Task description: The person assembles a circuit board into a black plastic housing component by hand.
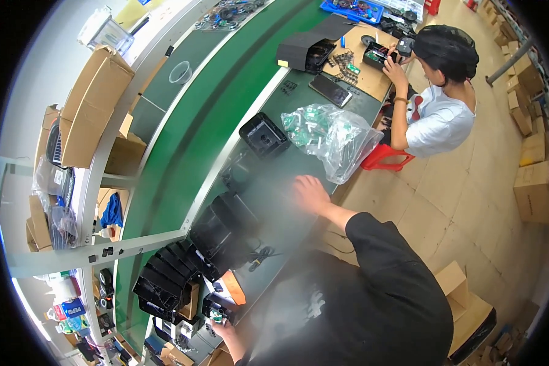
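Observation:
My left hand (223,330) is at the lower left. Its fingers are on a small black housing with a green circuit board (216,315) at the bench edge. My right hand (311,194) reaches over the dark bench top (287,235), fingers stretched out, with nothing visible in them. Just beyond it lies a clear plastic bag (335,137) of green and white circuit boards. A hazy smear across the middle of the view blurs the bench near my right hand. Several black plastic housings (165,277) stand in a row beyond my left hand, with an orange-and-white piece (230,288) near it.
A green conveyor belt (195,131) runs along the bench's far side. An open black housing (263,135) and a phone (330,91) lie on the bench. A co-worker (442,104) at the right handles a black housing. A cable (262,256) lies nearby; cardboard boxes (535,192) line the floor.

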Tool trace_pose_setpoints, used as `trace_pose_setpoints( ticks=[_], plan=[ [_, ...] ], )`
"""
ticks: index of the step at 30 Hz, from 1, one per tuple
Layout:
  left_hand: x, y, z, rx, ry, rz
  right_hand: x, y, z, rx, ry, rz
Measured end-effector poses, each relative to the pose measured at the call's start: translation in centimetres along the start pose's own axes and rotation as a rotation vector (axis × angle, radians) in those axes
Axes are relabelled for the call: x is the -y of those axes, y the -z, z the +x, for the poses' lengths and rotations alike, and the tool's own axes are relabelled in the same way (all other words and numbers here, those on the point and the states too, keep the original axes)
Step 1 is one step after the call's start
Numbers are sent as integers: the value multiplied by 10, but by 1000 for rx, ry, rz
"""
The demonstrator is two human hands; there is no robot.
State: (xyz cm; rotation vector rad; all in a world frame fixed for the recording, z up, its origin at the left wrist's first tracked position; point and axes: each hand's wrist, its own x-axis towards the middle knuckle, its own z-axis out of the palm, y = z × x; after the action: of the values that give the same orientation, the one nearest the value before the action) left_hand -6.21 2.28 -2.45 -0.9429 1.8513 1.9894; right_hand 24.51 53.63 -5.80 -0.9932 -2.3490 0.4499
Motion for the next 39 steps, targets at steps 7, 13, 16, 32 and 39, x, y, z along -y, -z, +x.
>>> trace_pose_setpoints(
  ticks=[7,13,16,32,39],
  plan=[
    [-1,-1,-11,2,-8,13,1,-2,1,21,-3,0],
    [1,-2,-13,-33,13,7,1,0,1,12,5,6],
    [3,3,-7,-41,-14,14,0,-2,1,3,0,-5],
    [7,8,4,-7,10,-13,0,-1,-1,51,-33,44],
    [8,13,7,33,-9,-41,0,-1,1,16,-3,11]
  ],
)
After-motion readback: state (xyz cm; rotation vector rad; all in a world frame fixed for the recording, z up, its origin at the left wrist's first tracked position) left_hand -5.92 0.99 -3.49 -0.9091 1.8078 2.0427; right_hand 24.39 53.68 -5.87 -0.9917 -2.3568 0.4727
